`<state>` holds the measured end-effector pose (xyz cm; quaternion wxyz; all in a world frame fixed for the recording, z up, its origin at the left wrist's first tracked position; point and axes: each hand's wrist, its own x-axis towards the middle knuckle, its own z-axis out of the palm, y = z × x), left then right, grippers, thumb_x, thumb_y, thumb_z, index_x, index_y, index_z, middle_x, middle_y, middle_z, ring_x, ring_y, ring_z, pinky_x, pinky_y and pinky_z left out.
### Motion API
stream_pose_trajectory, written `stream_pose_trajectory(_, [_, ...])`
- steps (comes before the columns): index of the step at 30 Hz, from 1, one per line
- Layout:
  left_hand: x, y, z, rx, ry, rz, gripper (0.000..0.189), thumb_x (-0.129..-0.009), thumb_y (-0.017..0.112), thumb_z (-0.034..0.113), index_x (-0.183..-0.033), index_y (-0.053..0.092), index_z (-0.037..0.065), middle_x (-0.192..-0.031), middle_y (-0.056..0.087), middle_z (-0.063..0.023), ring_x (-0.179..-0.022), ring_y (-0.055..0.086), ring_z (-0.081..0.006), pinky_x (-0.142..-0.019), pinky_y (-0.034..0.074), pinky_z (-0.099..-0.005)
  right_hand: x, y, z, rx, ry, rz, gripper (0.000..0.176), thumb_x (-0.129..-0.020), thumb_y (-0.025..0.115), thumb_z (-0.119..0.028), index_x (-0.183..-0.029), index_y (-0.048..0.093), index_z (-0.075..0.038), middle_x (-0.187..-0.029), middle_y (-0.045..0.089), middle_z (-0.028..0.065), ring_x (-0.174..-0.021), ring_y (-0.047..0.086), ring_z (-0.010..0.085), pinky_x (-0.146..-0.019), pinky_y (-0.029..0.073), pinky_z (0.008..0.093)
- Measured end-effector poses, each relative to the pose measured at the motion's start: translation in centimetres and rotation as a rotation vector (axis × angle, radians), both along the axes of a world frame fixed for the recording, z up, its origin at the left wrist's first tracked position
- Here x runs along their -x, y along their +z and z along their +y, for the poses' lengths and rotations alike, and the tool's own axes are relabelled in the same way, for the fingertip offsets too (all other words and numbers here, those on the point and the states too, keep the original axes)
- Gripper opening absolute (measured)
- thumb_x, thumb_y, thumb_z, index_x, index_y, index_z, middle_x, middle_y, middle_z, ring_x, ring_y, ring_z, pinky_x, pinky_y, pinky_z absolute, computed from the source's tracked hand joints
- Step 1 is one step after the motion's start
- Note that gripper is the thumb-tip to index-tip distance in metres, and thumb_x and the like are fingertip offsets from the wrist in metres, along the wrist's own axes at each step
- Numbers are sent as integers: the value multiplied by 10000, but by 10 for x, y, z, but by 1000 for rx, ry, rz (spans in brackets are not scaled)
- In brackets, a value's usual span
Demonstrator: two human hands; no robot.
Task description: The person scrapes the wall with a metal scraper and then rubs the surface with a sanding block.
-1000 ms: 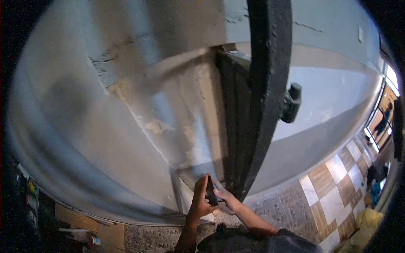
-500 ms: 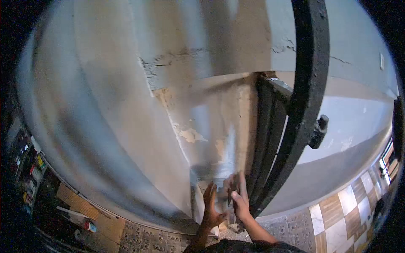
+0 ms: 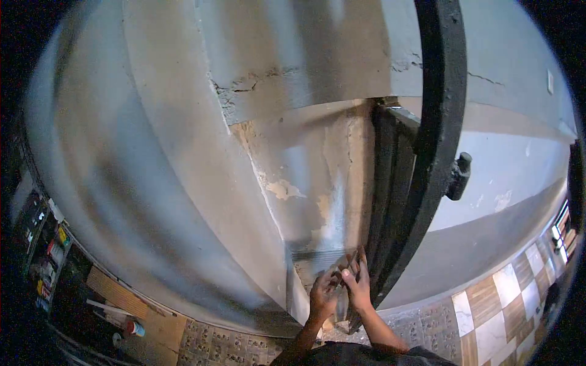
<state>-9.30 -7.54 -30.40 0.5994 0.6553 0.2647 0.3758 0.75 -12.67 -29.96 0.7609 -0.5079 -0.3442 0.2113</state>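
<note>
My left hand [image 3: 323,296] is low in the middle of the view, its fingers loosely bent toward the other hand. Right beside it is my right hand [image 3: 359,288], with fingers stretched upward and the thumb apart. The fingertips come close together or touch; I cannot make out anything held between them. Behind the hands is a recess in the wall [image 3: 287,219] with peeling, patchy paint and a grey ledge [image 3: 317,258] at its bottom. Close to my right hand stands a dark metal door frame [image 3: 441,122] with a protruding hinge barrel [image 3: 459,175].
A cracked painted wall [image 3: 165,152] curves along the left. At lower left are shelves with small items [image 3: 49,262], a brown board [image 3: 116,291] and a small container [image 3: 135,329]. Patterned tiles [image 3: 229,344] and checkered tiles [image 3: 497,311] cover the floor.
My hands have come closer together; the left fingers, spread before, are now bent near the right hand. The view has shifted slightly.
</note>
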Motion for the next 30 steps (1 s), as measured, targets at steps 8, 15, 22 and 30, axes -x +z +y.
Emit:
stream_pose_trajectory(8, [5, -3, -9, 245, -62, -108, 354, -895, 547, 218, -1191, 493, 31, -1056, 575, -85, -913, 571, -174, -777, 463, -296, 7, 24, -24, -101, 46, 186, 807, -833, 597, -352, -1391, 165, 40, -1354, 370, 174, -1233, 380, 242, -1033, 272, 347])
stream_pose_trajectory(15, [17, -5, -7, 928, -357, -305, 348, -903, 541, 295, -1180, 500, 87, -1056, 578, -29, -862, 568, -167, -720, 466, -305, 24, 23, -34, -282, 199, 235, 827, -822, 579, -370, -1406, 140, 17, -1373, 319, 163, -1253, 351, 271, -1042, 269, 378])
stream_pose_trajectory(22, [36, -5, -22, 771, -390, -350, 357, -905, 537, 244, -1220, 481, 85, -1064, 571, -39, -917, 565, -162, -733, 470, -316, 40, 23, -53, -295, 255, 340, 773, -816, 571, -400, -1376, 225, 6, -1294, 394, 146, -1205, 418, 287, -1018, 310, 395])
stream_pose_trajectory(30, [52, -32, -40, 708, -154, -389, 327, -895, 555, 180, -1178, 507, 23, -1025, 582, -53, -864, 585, -164, -773, 483, -321, 57, 22, -57, -208, 360, 422, 727, -778, 633, -372, -1321, 312, -10, -1261, 447, 143, -1168, 461, 295, -998, 347, 395])
